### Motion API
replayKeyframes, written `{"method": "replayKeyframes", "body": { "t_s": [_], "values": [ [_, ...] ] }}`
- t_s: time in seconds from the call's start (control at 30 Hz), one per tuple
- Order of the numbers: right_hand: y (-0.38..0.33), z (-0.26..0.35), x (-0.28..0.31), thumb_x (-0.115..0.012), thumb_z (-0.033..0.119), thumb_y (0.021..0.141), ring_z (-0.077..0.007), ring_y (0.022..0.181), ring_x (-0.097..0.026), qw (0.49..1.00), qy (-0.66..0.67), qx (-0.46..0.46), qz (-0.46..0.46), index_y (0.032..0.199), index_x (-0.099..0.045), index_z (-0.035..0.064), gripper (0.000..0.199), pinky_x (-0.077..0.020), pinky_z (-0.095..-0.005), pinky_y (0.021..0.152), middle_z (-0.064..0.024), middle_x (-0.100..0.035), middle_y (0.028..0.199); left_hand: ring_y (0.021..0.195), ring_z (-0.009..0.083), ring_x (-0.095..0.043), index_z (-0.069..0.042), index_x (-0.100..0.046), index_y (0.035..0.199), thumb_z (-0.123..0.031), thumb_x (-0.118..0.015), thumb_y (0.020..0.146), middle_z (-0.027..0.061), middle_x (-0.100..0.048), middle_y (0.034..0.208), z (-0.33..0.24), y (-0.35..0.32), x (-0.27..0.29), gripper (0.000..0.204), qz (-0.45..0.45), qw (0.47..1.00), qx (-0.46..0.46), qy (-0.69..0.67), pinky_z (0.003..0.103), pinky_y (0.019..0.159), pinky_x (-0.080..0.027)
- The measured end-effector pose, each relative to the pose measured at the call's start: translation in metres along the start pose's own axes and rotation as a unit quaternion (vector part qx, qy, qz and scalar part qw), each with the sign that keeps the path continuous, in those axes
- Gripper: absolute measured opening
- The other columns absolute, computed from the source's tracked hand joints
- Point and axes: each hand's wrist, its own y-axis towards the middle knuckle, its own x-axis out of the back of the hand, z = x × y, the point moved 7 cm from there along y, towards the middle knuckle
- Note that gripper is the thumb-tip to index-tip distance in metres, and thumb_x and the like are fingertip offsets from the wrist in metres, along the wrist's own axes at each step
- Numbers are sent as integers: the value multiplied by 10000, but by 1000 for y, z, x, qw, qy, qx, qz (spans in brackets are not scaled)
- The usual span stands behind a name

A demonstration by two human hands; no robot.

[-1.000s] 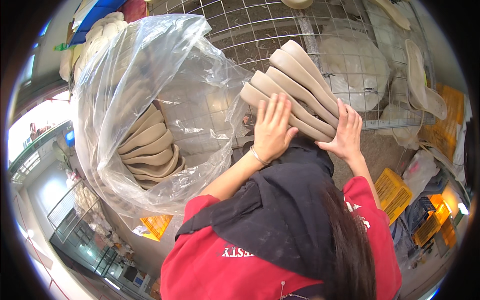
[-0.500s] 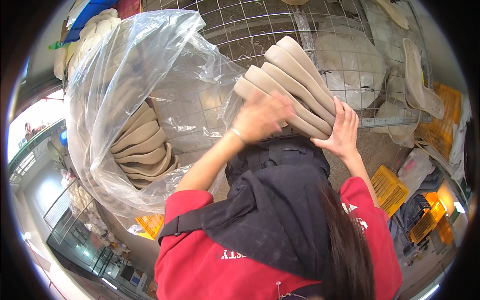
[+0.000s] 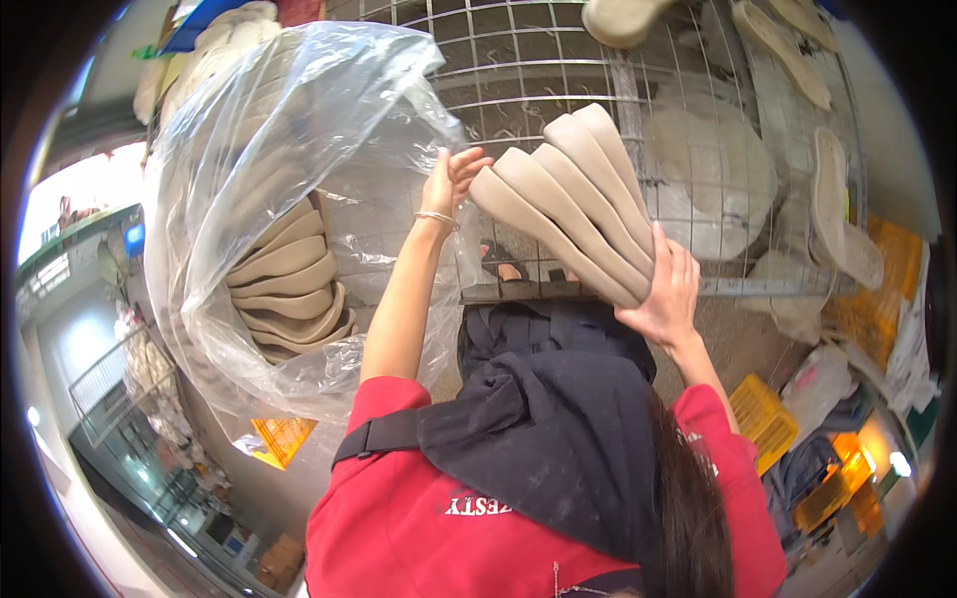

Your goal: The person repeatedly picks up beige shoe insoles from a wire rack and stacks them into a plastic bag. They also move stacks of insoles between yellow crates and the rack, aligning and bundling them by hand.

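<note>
My right hand grips a fanned stack of several beige shoe soles by their near end, with the thumb below and the fingers over the top. Their rounded far ends spread out over the wire mesh. Beside the leftmost sole is my left hand, fingers stretched out and holding nothing; whether the fingertips touch that sole I cannot tell. To the left, a large clear plastic bag lies with its mouth facing me. More beige soles are stacked inside it, partly hidden by the shiny film.
A wire mesh tabletop stretches ahead, its metal front edge near my waist. Loose soles lie on it at the far side and at the right. Yellow crates stand on the floor to the right.
My left hand has moved left and away, off the stack to beside its end. The right hand keeps its hold, and the soles have swung slightly nearer. Another sole shows at the top.
</note>
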Motion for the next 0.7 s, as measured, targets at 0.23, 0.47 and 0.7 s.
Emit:
{"method": "replayKeyframes", "body": {
  "t_s": [0.23,0.47,0.7],
  "values": [
    [22,8,7,-918,257,530,-402,1175,-456,952,158,225,-132,1377,-303,8,1076,-378,-490,981,-193,-444,1271,1305,266,-477,-97,-343,1487,-558,-440,974,118,-443,1467,-9,-107,-68,696,242,919,140,-278,418,1094,-390],
    [49,14,-29,-877,237,616,-409,1131,-506,930,248,259,-76,1318,-314,42,921,-393,-514,967,-210,-480,1240,1412,232,-317,-73,-185,1539,-543,-429,983,93,-316,1545,-67,-156,-81,768,223,963,-32,-147,388,1165,-253],
    [68,42,-9,-863,251,574,-372,1138,-477,928,110,347,-76,1278,-379,57,877,-364,-556,1025,-158,-475,1222,1298,259,-449,-66,-313,1476,-517,-737,778,141,-460,1421,-131,-160,-28,933,98,962,-216,134,381,1084,-333]
  ]
}}
